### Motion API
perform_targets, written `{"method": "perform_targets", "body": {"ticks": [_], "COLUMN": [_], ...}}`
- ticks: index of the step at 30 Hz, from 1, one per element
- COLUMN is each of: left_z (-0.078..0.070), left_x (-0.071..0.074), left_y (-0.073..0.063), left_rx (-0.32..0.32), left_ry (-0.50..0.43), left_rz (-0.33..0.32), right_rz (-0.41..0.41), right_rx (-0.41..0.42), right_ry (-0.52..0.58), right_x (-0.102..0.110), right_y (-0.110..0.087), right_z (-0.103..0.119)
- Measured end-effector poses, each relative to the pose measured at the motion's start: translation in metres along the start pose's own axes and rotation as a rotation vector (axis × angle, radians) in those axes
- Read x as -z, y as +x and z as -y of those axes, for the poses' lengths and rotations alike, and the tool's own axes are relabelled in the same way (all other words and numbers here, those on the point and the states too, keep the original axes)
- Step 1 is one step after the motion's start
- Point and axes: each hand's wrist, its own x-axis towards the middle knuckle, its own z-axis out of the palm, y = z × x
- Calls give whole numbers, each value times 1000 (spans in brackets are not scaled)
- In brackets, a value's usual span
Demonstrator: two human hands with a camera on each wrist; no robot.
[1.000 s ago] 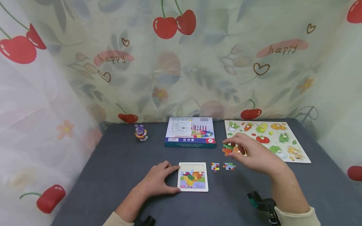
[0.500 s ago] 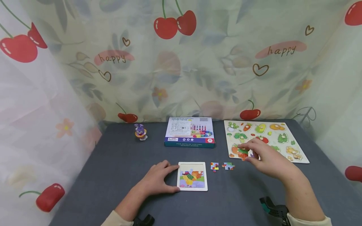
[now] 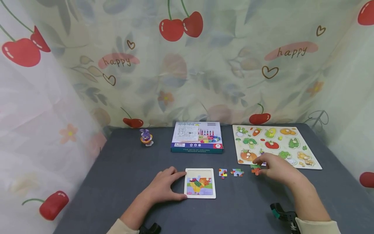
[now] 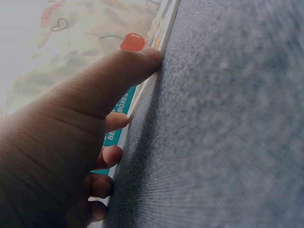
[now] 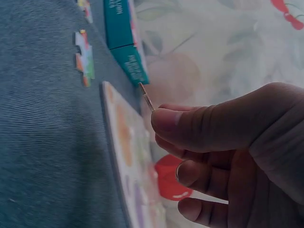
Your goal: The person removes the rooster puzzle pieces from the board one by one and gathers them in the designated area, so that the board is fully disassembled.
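My right hand [image 3: 276,167] pinches a green and orange jigsaw piece [image 3: 255,169] between thumb and fingers, in front of the vegetable board's near edge. In the right wrist view this jigsaw piece [image 5: 147,98] shows edge-on past the thumb tip. My left hand [image 3: 163,185] rests beside a small white-framed jigsaw tray [image 3: 214,183], index finger and thumb spread and touching its left edge near the two corners. Assembled pieces showing a colourful bird fill the tray's lower part; its upper strip is bare. Two loose jigsaw pieces, one yellow-red [image 3: 223,173] and one blue-green [image 3: 237,172], lie right of the tray.
A vegetable picture board [image 3: 280,146] lies at the back right of the dark table [image 3: 117,156]. The bead-set box [image 3: 196,150] stands at the back middle, and a small purple rabbit figure [image 3: 146,137] at the back left. A printed cloth [image 3: 187,81] hangs behind.
My right hand has carried the jigsaw piece rightward and down, from beside the board's left edge to in front of it. The left hand and tray stay where they were.
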Motion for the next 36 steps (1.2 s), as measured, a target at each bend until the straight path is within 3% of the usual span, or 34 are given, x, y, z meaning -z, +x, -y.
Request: {"method": "perform_targets", "body": {"ticks": [11, 20, 28, 36], "left_z": [-1, 0, 0, 0], "left_x": [0, -2, -2, 0], "left_y": [-1, 1, 3, 1], "left_rx": [20, 11, 3, 2], "left_ry": [-4, 3, 26, 18], "left_rz": [4, 2, 3, 5], "right_rz": [56, 53, 45, -38], "right_rx": [-62, -74, -75, -32], "right_ry": [12, -6, -60, -60], "right_x": [-26, -31, -17, 9], "right_y": [14, 17, 11, -2], "right_z": [-11, -11, -5, 17]}}
